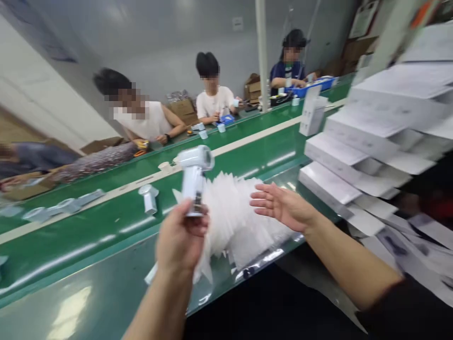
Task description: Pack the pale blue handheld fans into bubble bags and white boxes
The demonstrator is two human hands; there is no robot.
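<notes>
My left hand (184,236) grips a pale blue hair-dryer-shaped device (194,172) by its handle, with the barrel-like head up. A dark strip shows on the handle near my fingers. Under and beside it lies a fanned heap of thin white translucent sleeves (230,212), on the glossy bench edge. My right hand (278,203) is open over the right side of this heap, fingers stretched towards the left and nothing in them. Whether its fingertips touch the sleeves I cannot tell. A similar device (148,198) lies on the green conveyor belt (123,231) left of my left hand.
Stacked white boxes (354,146) rise at the right, several with open flaps. One white carton (313,113) stands upright on the belt. More pale blue devices (67,205) lie at the left. Across the line sit several people (215,101), with blue trays (226,120) and brown cartons.
</notes>
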